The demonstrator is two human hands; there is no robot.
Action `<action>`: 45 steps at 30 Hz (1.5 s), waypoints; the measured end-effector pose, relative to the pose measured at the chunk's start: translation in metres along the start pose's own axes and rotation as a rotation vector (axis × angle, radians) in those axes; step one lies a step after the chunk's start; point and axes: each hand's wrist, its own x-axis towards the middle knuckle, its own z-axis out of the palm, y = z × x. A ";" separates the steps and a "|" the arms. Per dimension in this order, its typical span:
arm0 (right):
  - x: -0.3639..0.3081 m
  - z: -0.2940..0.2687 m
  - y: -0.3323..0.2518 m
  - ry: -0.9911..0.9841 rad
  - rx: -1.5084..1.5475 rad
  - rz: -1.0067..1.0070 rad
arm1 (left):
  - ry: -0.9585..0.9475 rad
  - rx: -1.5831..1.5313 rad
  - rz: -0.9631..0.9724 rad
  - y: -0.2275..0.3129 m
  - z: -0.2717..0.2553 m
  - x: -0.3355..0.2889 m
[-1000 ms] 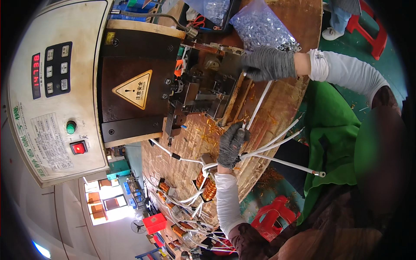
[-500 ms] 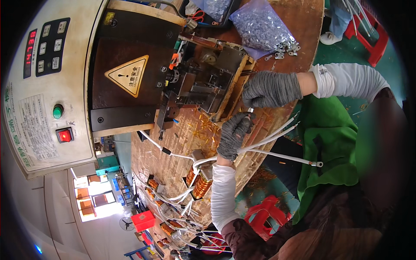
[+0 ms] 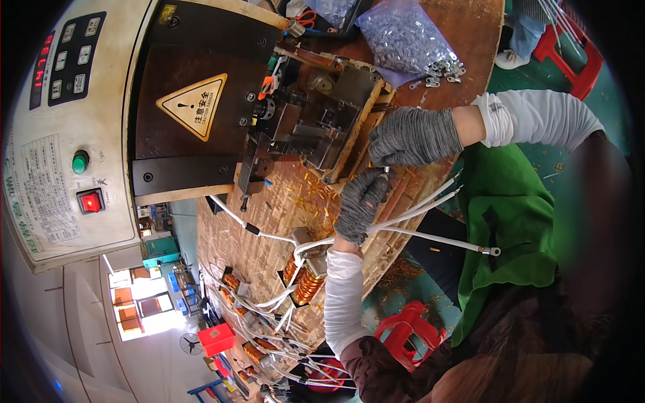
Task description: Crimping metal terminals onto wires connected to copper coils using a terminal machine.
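Observation:
My left hand (image 3: 361, 207), in a grey knit glove, is closed round a white cable (image 3: 403, 220) beside the coils. A small silver cable lug (image 3: 386, 170) shows between its fingertips and my right hand. My right hand (image 3: 413, 138), gloved alike, is closed with its fingertips at the lug; its fingers partly hide the lug. Both hands are just in front of the crimping machine's metal tooling (image 3: 322, 127). Copper-wound coils (image 3: 309, 285) with white leads lie beside my left wrist. Another lead ends in a fitted lug (image 3: 494, 252) over my green apron (image 3: 507, 201).
A clear bag (image 3: 406, 40) of loose silver lugs spills onto the wooden table (image 3: 259, 195). The machine housing (image 3: 80, 127) stands at left with a red-lit switch (image 3: 91, 201). More coils (image 3: 259, 349) lie lower down. Red stools (image 3: 410, 332) stand on the green floor.
The view has shifted slightly, and the machine sits a little further left. Both hands stay together at the lug, with slightly less of it showing.

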 end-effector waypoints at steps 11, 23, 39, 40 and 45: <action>0.007 -0.003 -0.008 -0.121 -0.271 -0.088 | -0.023 0.034 0.016 -0.005 -0.002 0.001; -0.001 0.006 -0.014 -0.124 -0.369 0.017 | 0.038 0.080 0.074 -0.007 0.002 0.002; -0.012 0.017 -0.012 -0.116 -0.268 0.134 | -0.049 0.445 0.040 -0.002 -0.022 -0.019; -0.008 0.014 -0.014 -0.110 -0.261 0.124 | -0.124 0.471 -0.103 -0.005 -0.030 -0.022; -0.006 0.020 -0.005 0.037 -0.101 0.147 | -0.218 0.637 -0.107 -0.007 -0.042 -0.021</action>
